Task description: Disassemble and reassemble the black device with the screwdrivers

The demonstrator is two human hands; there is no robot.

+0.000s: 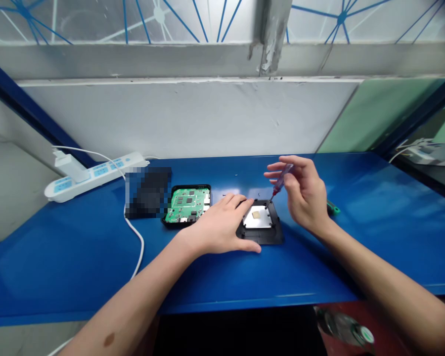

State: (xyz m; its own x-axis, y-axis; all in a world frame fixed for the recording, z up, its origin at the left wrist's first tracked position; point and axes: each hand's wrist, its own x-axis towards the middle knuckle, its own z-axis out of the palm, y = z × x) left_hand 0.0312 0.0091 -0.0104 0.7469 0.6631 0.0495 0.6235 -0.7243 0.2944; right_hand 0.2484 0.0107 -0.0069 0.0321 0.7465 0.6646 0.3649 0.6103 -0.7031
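Observation:
My left hand [224,225] spans the left side of a black plastic cover [276,236], thumb at its near edge and fingers at its far edge, holding it against the table. A silvery metal plate [266,221] with a small tan pad [256,215] in its middle lies inside the cover. In my right hand [306,193], a screwdriver [279,184] with a see-through purplish handle is pinched, tilted. Its tip meets the plate's far right corner. Left of my left hand sits an open black case [165,223] with a green circuit board [183,203] in it.
A white power strip [94,175] with a plugged-in adapter [70,165] stands at the back left, its white cable [140,237] trailing forward. A blurred-out dark object [148,193] lies beside the case. Behind my right wrist is a green object [333,207]. A bottle [346,326] lies below the table [252,289].

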